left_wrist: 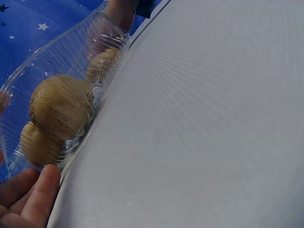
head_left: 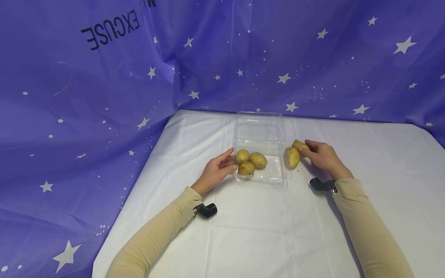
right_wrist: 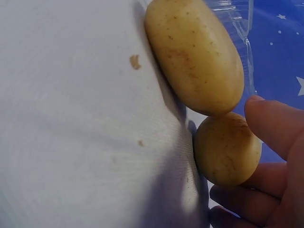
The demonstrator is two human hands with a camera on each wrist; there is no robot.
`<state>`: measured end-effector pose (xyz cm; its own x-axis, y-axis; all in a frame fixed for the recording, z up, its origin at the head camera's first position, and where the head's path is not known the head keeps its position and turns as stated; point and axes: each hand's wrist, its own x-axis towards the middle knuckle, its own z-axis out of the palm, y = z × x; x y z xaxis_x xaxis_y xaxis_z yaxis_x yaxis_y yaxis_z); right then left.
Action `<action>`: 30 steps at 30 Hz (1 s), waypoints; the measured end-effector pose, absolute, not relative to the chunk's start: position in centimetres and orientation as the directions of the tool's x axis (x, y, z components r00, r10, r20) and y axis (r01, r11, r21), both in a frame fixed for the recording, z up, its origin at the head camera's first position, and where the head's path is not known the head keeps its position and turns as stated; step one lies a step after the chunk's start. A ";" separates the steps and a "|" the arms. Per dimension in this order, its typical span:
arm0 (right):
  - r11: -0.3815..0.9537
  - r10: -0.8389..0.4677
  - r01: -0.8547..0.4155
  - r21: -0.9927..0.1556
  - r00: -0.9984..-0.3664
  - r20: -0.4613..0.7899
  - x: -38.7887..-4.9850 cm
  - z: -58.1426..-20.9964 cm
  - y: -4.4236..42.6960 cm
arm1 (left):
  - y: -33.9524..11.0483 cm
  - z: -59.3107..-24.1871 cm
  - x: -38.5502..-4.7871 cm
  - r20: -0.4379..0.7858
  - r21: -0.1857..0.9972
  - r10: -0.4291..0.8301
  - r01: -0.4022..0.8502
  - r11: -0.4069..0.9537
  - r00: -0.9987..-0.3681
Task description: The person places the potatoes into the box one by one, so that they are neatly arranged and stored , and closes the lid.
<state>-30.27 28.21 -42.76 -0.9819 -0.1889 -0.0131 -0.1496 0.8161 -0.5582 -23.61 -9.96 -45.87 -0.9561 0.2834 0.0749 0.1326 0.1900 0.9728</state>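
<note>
A clear plastic clamshell box (head_left: 276, 165) lies with its lid (head_left: 260, 128) folded back. Three potatoes (head_left: 258, 160) sit in its left half. My left hand (head_left: 216, 173) rests against the box's left side, fingers fairly straight, the thumb by the front left corner. Outside the box, a potato (head_left: 293, 158) lies close along its right wall. Just behind that one, my right hand (head_left: 323, 155) grips another potato (right_wrist: 228, 149) between thumb and fingers. In the right wrist view the two potatoes appear to touch.
White cloth (head_left: 243, 231) covers the table. Purple sheeting with white stars (head_left: 285, 58) stands behind and to the left. Each sleeve carries a small black wrist camera (head_left: 206, 210). Brown specks (right_wrist: 135, 61) dot the cloth near the right-hand potatoes.
</note>
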 end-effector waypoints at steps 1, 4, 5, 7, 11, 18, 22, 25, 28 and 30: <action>0.818 -0.190 -0.150 -0.555 -0.982 -0.015 -30.3 -42.7 28.2 | -10.0 -45.8 -23.6 0.075 0.972 0.281 0.132 0.193 -0.957; 0.823 -0.193 -0.151 -0.547 -0.981 -0.020 -30.4 -42.7 28.0 | -10.1 -45.8 -23.5 0.077 0.971 0.282 0.136 0.196 -0.956; 0.825 -0.194 -0.153 -0.544 -0.981 -0.018 -30.4 -42.7 28.0 | -10.1 -45.8 -23.5 0.076 0.971 0.283 0.135 0.196 -0.956; 0.825 -0.196 -0.162 -0.542 -0.981 -0.005 -30.4 -42.9 27.9 | -10.1 -45.8 -23.5 0.078 0.972 0.287 0.137 0.193 -0.955; 0.827 -0.188 -0.167 -0.537 -0.982 0.015 -30.4 -43.1 27.7 | -10.0 -45.8 -23.7 0.078 0.973 0.290 0.136 0.188 -0.954; 0.843 -0.167 -0.153 -0.516 -0.986 0.019 -30.4 -43.4 27.7 | -9.8 -45.9 -23.8 0.084 0.976 0.287 0.137 0.171 -0.954; 0.850 -0.168 -0.159 -0.502 -0.985 0.029 -30.4 -43.5 27.6 | -9.8 -45.9 -23.8 0.081 0.974 0.287 0.137 0.179 -0.954; 0.850 -0.173 -0.164 -0.500 -0.984 0.029 -30.3 -43.4 27.5 | -9.9 -45.9 -23.7 0.080 0.974 0.289 0.136 0.181 -0.954; 0.849 -0.177 -0.169 -0.501 -0.984 0.033 -30.2 -43.3 27.4 | -9.9 -45.9 -23.6 0.081 0.974 0.291 0.138 0.179 -0.953; 0.848 -0.177 -0.174 -0.500 -0.983 0.042 -30.2 -43.3 27.4 | -9.9 -45.9 -23.6 0.083 0.974 0.292 0.139 0.179 -0.953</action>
<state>-30.16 27.41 -43.29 -0.9833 -0.1772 0.0419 -0.1742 0.8484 -0.4999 -23.62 -9.93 -45.85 -0.9528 0.2922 0.0828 0.1394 0.1788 0.9740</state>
